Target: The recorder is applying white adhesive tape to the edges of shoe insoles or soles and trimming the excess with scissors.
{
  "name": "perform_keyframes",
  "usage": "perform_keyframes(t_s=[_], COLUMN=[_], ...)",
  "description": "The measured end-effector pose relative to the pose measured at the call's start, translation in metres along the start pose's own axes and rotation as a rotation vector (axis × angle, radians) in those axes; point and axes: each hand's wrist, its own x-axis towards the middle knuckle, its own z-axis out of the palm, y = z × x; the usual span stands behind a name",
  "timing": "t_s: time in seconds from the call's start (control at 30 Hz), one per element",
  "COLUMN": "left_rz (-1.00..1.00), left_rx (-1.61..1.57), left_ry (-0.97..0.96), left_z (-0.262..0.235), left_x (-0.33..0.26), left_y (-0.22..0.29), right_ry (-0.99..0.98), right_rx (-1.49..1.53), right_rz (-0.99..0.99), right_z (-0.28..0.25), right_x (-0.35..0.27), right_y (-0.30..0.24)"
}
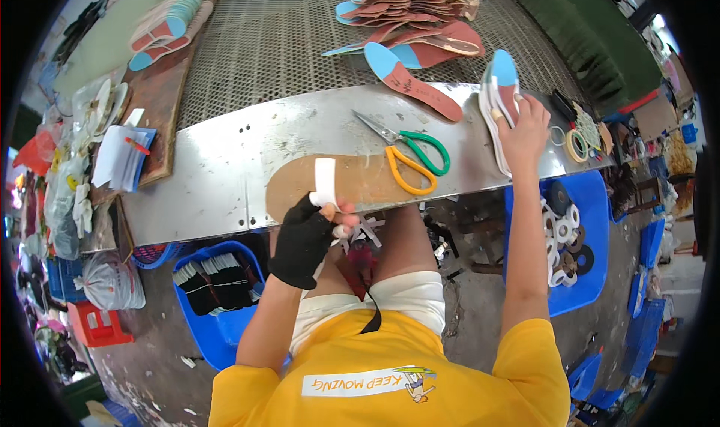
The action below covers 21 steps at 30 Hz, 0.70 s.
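My left hand, in a black fingerless glove, pinches a white strip that lies across a brown sole-shaped board at the near edge of the metal bench. My right hand reaches out to the right and grips a small stack of insoles with blue heels, held on edge on the bench. A single brown insole with a blue heel lies flat between the two hands, farther back.
Two scissors, green-handled and orange-handled, lie on the metal bench. A pile of insoles sits on the mesh surface behind. Blue bins hold tape rolls at right and dark strips at left. Tape rings lie far right.
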Motion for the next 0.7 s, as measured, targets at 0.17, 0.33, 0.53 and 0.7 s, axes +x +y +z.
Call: perform_keyframes(t_s=[0.17, 0.33, 0.53, 0.7], left_rz=[-0.084, -0.074, -0.129, -0.085], left_rx=[-0.045, -0.023, -0.233, -0.416], left_ry=[-0.077, -0.133, -0.441, -0.557], left_z=[-0.004, -0.011, -0.029, -0.037], left_x=[-0.007, -0.023, -0.010, -0.007], left_y=[-0.001, 0.015, 0.005, -0.008], right_ry=[-0.048, -0.304, -0.525, -1.065], right_rx=[0.350, 0.683, 0.898, 1.831], right_rz=[-0.320, -0.121, -0.369, 0.047], right_z=[0.062, 0.085, 0.009, -0.021], right_x=[0.006, 0.002, -0.060, -0.080], right_y=[-0.053, -0.090, -0.183, -0.203])
